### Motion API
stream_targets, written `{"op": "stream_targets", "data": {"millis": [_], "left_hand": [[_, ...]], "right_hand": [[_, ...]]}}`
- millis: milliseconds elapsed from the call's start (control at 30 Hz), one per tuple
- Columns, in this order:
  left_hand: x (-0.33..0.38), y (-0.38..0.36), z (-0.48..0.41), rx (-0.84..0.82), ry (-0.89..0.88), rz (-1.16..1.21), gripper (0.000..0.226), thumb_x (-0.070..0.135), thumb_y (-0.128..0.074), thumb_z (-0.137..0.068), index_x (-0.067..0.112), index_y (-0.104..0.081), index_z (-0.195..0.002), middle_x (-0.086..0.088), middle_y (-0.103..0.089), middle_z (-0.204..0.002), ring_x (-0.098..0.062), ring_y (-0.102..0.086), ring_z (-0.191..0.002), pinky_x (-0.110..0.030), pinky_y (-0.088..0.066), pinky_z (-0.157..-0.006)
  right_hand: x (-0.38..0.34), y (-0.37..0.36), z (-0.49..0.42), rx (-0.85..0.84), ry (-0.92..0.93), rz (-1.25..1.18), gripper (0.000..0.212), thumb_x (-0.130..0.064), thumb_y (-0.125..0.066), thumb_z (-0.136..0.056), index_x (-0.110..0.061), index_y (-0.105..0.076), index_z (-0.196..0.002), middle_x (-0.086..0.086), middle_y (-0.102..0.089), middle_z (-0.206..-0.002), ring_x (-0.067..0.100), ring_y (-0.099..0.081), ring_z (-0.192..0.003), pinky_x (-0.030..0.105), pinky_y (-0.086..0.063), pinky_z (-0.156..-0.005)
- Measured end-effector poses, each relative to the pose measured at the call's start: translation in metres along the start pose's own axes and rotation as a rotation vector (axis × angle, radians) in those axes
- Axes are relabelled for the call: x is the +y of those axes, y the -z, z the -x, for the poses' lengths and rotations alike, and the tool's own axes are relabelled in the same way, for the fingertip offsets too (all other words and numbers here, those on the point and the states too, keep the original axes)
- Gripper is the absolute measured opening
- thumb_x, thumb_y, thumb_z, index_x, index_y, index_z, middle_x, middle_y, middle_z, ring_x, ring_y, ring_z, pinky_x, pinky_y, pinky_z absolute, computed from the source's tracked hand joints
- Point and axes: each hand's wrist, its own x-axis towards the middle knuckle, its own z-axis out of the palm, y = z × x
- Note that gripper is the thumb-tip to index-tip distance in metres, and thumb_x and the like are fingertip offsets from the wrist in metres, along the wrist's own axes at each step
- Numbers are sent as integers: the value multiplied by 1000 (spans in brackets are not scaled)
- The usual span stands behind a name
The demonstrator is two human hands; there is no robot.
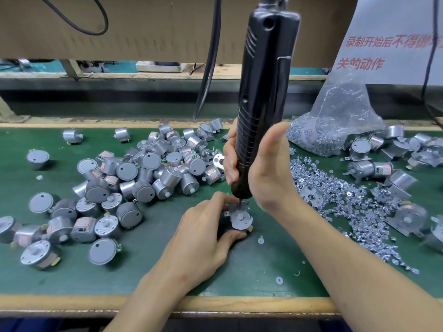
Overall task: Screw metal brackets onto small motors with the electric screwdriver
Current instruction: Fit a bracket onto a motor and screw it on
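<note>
Motor: small silver motor in the lower centre of the frame, standing on the green table with its shaft end up.
Bracket: metal bracket lying on the motor's top face, with its upper tab under the tool.
Bit: bit meets the bracket at that tab. The screw itself is too small to make out.
Left hand: left hand grips the motor from the left, fingertips above it and thumb below.
Right hand: right hand is wrapped round the lower barrel of the electric screwdriver, which stands near upright and leans a little right at the top.
Step in hand: judged to be driving a screw through the bracket tab.
Technique: align the barrel with the screw axis. Press straight down before triggering. Clamp motor and bracket together so the bracket cannot turn. Hold fingertips clear of the bit.
Risk: a tilted bit may slip out or cross-thread the screw, and a loose bracket may rotate off its hole.
Supply: pile of bare motors at centre left. Loose screws right of centre, with a clear bag above them. Bracketed motors near the right edge.
</note>
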Motion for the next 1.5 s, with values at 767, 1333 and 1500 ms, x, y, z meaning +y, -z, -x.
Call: {"op": "stream_targets", "data": {"millis": [767,1333,1500], "left_hand": [[-3,1,5,107,-33,-30,47,38,-79,-79,45,-53,-118,17,-51,-65,-8,-57,-72,-27,-50,-66],[-3,4,2,175,-61,-33,36,24,-87,-72,32,-72,-105,30,-55,-80,-5,-51,-62,-7,-38,-63],[-3,3,2,162,-72,-48,35,30,-83,-77,30,-73,-110,20,-63,-99,-7,-52,-61,-21,-49,-64]], "right_hand": [[-12,74,-23,-118,-181,-58,82,-96,-54,-58,-17,-55,-78,0,-45,-55,16,-40,-41,24,-37,-45],[-3,84,-22,-266,-313,-171,80,-95,-54,-59,-16,-52,-70,-1,-45,-51,13,-39,-35,21,-37,-40],[-1,81,-21,-252,-302,-167,80,-95,-52,-60,-15,-52,-71,-1,-45,-52,13,-39,-36,21,-40,-41]]}}
